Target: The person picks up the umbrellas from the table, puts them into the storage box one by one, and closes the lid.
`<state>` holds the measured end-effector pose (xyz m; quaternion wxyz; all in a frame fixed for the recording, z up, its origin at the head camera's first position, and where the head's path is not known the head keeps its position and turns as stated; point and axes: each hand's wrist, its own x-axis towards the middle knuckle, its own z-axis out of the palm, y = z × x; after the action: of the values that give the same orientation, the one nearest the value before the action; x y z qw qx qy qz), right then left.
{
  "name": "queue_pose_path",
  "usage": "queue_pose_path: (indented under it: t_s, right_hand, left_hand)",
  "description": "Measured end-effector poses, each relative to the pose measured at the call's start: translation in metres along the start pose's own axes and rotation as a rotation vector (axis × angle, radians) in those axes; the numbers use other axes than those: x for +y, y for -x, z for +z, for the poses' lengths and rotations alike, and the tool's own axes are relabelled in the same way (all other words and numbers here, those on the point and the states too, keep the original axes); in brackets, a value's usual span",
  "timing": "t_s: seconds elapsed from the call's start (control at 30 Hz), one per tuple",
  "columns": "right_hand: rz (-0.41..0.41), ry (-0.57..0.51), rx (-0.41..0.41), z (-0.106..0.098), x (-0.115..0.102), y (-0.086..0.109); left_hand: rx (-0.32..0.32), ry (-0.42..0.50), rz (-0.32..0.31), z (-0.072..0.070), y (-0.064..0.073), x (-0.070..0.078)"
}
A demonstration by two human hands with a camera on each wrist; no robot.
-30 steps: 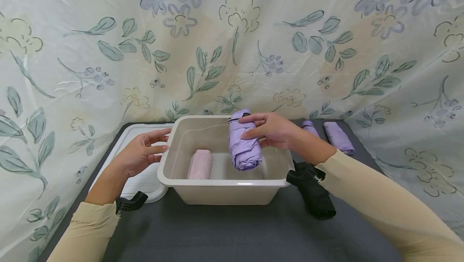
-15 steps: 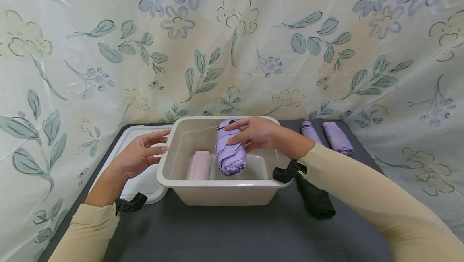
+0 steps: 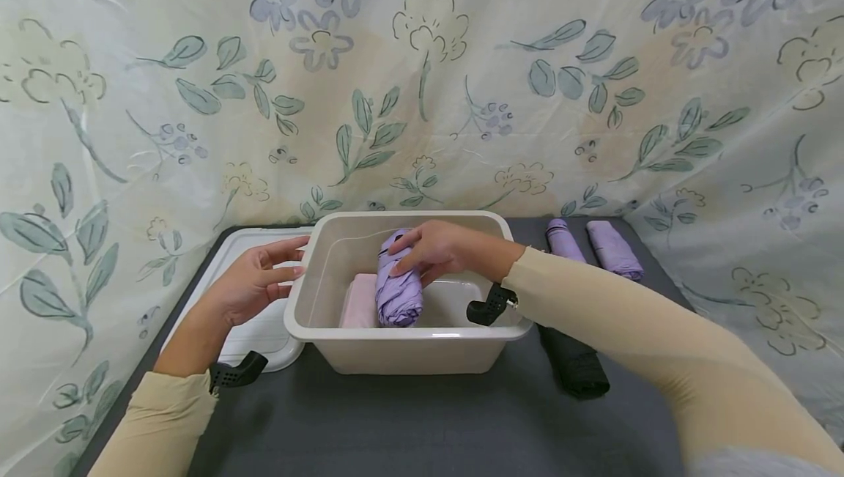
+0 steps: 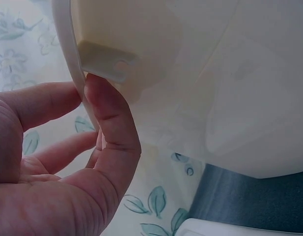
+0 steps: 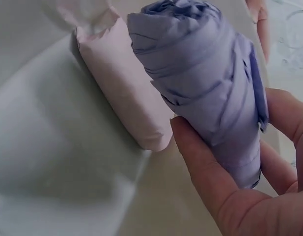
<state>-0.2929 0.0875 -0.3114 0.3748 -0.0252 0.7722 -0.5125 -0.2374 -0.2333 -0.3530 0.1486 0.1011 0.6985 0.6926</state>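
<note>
My right hand (image 3: 448,251) holds a folded purple umbrella (image 3: 398,290) inside the beige plastic bin (image 3: 422,354). Thumb and fingers grip its sides, and its rolled fabric end points toward me. Just left of it a pink rolled bundle (image 3: 359,301) lies on the bin floor; in the right wrist view this pink bundle (image 5: 124,86) is seen below and beside the purple umbrella (image 5: 205,78). At the bin's left side my left hand (image 3: 253,283) pinches the rim; the left wrist view has the thumb (image 4: 114,120) under the lip and the fingertips against its outer edge.
A white lid (image 3: 267,334) lies left of the bin, partly behind my left hand. To the right are two more purple rolls (image 3: 615,250) and a black roll (image 3: 574,363), on the dark table (image 3: 422,426). A floral curtain (image 3: 422,81) hangs close behind.
My right hand has moved left and lower into the bin with the purple umbrella, bringing it beside the pink bundle. My left hand stays at the rim.
</note>
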Motion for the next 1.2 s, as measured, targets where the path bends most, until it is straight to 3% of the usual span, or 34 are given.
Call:
queue_pose_path:
  t_s: [0.37,0.63,1.2]
  right_hand:
    - [0.036,0.023,-0.037,0.013,0.003,-0.023]
    - [0.010,-0.010,-0.072,0.022,0.009,-0.035]
    - [0.001,0.052,-0.072,0.040,0.014,-0.041]
  left_hand:
    - [-0.018,0.007,0.020,-0.001,0.000,-0.002]
    - [-0.010,0.021,0.012,-0.001,0.000,-0.002]
    - [-0.018,0.017,0.014,-0.003,-0.001,-0.001]
